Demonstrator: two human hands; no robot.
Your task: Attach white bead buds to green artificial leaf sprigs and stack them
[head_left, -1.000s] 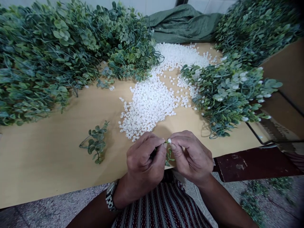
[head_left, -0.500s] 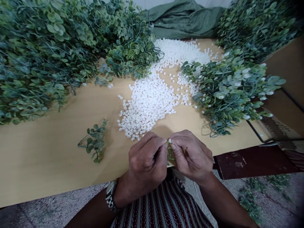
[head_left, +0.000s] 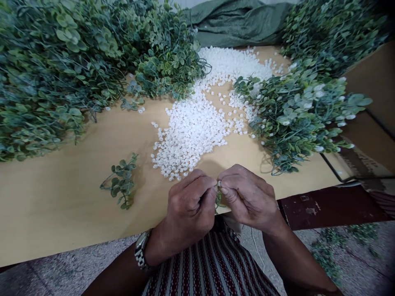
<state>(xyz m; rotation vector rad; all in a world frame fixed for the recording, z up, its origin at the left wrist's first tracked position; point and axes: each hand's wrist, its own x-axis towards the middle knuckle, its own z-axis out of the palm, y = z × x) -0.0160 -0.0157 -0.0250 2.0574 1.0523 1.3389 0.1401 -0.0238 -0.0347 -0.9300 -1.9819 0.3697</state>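
My left hand (head_left: pixel 191 205) and my right hand (head_left: pixel 249 198) meet fingertip to fingertip over the table's front edge. Between thumb and forefinger, my left hand pinches a green artificial sprig (head_left: pixel 217 200), mostly hidden behind the fingers. The right fingertips close on a small white bead (head_left: pixel 219 183) at the tip of the sprig. Just beyond the hands spreads a heap of white beads (head_left: pixel 194 127). A separate leafy sprig (head_left: pixel 122 183) lies on the table to the left.
Large piles of artificial greenery (head_left: pixel 61 61) cover the back left, with more greenery (head_left: pixel 333 33) at the back right. White-tipped sprigs (head_left: pixel 296 115) lie in a bunch at right, beside a cardboard box (head_left: pixel 373 86). Green cloth (head_left: pixel 237 22) lies behind the beads. Fallen leaves (head_left: pixel 327 255) litter the floor.
Both hands stay pinched together. The right fingers have moved slightly closer to the left ones, and less of the white bead shows. The whole view has shifted a little.
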